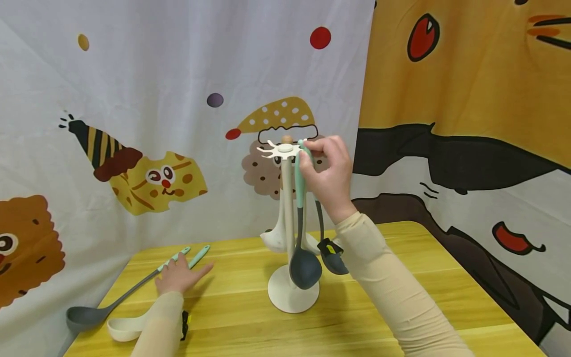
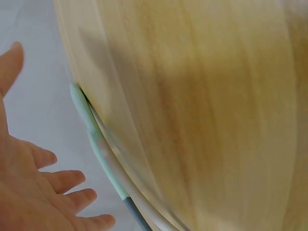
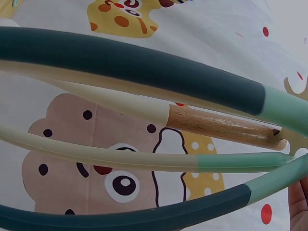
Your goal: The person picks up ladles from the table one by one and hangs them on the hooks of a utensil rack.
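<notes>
My right hand pinches the mint handle top of a dark grey ladle at the hooked top of a white utensil stand. The ladle hangs upright in front of the post; whether its handle is on a hook cannot be told. Only a sliver of the right hand shows in the right wrist view. My left hand, fingers spread, is over a grey ladle and a cream ladle lying on the table. In the left wrist view, the hand is apart from their mint handles.
Behind the held ladle, a white utensil and a dark one hang from the stand. The wooden table reaches back to a cartoon-printed curtain. Black wrist devices partly cover things near both sleeves.
</notes>
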Demonstrator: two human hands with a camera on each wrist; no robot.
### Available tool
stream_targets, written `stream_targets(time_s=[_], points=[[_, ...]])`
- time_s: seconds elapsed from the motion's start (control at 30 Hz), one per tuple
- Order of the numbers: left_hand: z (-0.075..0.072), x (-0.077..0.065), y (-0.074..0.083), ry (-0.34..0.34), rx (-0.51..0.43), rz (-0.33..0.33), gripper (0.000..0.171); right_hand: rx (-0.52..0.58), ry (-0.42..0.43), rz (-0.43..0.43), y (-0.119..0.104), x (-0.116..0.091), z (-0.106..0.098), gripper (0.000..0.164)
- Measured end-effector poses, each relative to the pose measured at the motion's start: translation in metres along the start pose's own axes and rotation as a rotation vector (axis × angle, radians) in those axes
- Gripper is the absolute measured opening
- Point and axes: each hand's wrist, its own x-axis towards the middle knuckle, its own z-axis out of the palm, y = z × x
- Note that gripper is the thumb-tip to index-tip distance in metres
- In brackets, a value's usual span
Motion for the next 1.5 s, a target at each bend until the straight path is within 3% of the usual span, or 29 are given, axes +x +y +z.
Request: stream_targets(time_s=[0.27, 0.53, 0.77, 1.17, 1.5], points=[[-0.004, 0.000, -0.007, 0.024, 0.033, 0.014, 0.089, 0.000, 0.006, -0.004, 0.001, 0.000, 0.000, 0.026], [-0.009, 0.000, -0.007, 0.035, 0.043, -0.031, 0.044, -0.006, 0.003, -0.009, 0.001, 0.000, 0.001, 0.027], [-0.009, 0.002, -0.015, 0.021, 0.037, -0.068, 0.020, -0.004, -0.001, -0.007, 0.001, 0.001, 0.002, 0.027], [-0.010, -0.001, -0.019, 0.040, -0.005, -0.097, 0.015, -0.006, 0.003, -0.012, 0.002, 0.001, 0.002, 0.027], [-0.009, -0.001, -0.020, 0.015, -0.012, -0.117, 0.014, -0.002, 0.007, -0.003, 0.001, 0.000, 0.001, 0.027]])
